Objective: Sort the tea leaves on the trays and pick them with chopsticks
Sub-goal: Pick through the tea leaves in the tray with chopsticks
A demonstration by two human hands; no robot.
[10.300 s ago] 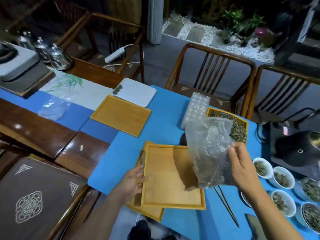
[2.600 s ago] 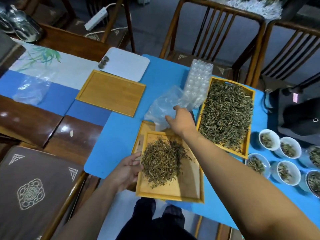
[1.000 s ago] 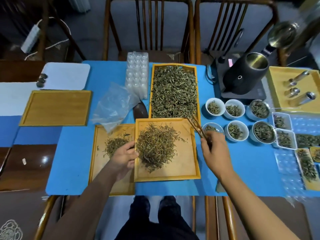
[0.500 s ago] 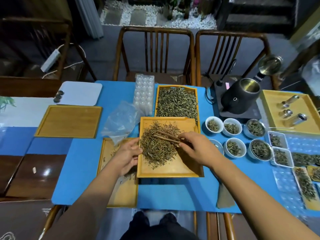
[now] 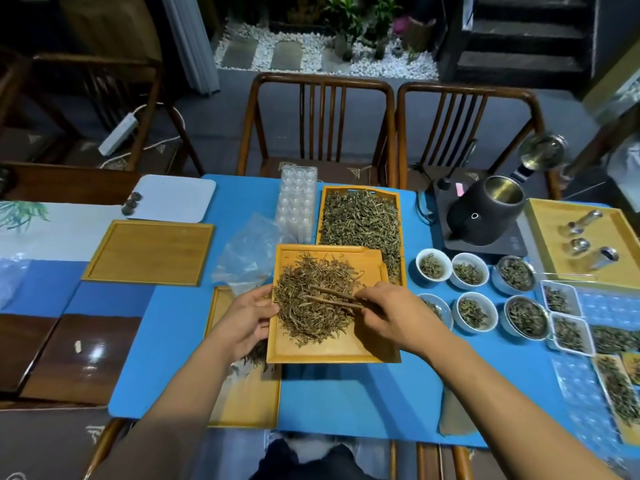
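Wiry dried tea leaves heaped on a square bamboo tray between two hands.

The right hand pinches slim wooden chopsticks over the pile; the left hand grips the tray's near edge. Crinkled clear plastic bag beyond the left hand.

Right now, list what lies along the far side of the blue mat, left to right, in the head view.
White tray → clear plastic mould → full tray of tea leaves → black kettle → wooden tray with metal canisters.
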